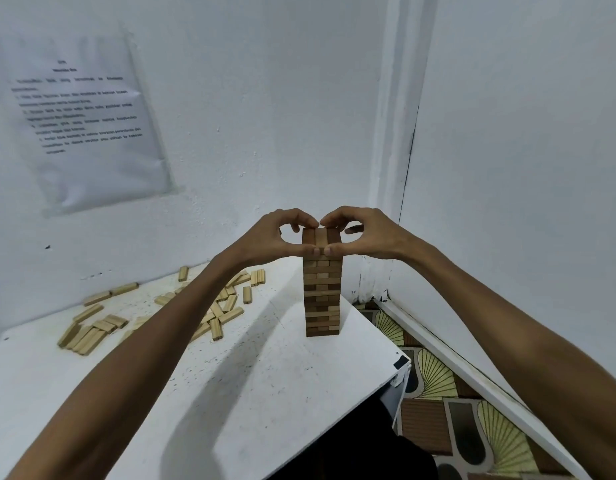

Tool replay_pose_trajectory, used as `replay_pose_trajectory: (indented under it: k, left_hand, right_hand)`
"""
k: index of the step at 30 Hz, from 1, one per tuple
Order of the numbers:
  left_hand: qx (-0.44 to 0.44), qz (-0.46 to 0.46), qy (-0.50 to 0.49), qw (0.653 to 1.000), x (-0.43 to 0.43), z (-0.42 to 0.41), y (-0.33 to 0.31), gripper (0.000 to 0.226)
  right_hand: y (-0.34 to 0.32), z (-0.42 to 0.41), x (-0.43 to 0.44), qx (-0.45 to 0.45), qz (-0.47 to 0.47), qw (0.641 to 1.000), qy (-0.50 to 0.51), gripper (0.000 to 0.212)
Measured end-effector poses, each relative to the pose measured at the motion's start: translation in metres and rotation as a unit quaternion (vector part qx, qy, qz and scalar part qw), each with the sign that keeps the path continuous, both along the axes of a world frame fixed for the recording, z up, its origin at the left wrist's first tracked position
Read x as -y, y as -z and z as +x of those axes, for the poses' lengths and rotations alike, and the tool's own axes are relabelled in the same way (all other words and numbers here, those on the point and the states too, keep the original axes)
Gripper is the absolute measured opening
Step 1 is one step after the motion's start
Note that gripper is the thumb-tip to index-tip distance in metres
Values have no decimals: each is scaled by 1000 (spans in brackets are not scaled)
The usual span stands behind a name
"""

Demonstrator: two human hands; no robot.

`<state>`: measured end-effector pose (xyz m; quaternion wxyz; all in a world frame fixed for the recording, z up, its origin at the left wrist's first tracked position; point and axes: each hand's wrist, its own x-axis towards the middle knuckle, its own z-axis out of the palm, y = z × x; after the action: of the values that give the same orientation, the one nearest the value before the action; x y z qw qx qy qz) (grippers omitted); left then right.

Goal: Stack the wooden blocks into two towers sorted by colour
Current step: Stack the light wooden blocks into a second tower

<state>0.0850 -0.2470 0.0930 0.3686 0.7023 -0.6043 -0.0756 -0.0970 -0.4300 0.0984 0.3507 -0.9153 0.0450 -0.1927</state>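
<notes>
Left hand (278, 238) and right hand (366, 233) pinch the top 3 blocks (321, 238) of the tall brown tower (322, 299).

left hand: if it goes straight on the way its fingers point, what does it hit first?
The tower's top layer, which the left hand pinches between thumb and fingers. The right hand pinches it from the opposite side, so it likely comes next; depth is unclear.
</notes>
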Motion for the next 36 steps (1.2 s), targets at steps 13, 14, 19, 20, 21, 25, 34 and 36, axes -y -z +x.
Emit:
replay_pose_trajectory:
  k: [13,14,19,20,21,25,34,36]
  left_hand:
    - [-24,18,-11,999,2,-4,2,60]
    - [-26,17,-12,999,2,-4,3,62]
    - [-36,16,-15,999,2,-5,4,69]
    - [-38,16,-15,999,2,-5,4,70]
    - [-39,17,-15,999,2,-5,4,70]
    - [-38,32,-16,999,0,-3,3,77]
    - [-56,58,-21,997,-7,3,12,99]
    - [-57,57,-21,997,-5,3,12,99]
  right_hand:
    - [3,1,2,-8,17,1000,-3,62]
    - [3,0,2,-8,17,1000,-3,62]
    - [3,0,2,-10,18,1000,-3,65]
    - [3,0,1,-11,18,1000,-3,66]
    - [3,0,1,-13,17,1000,-2,66]
    - [4,-1,0,-24,26,999,1,72]
    - [14,-4,9,-66,40,997,6,82]
    - [16,-4,9,-66,42,997,9,78]
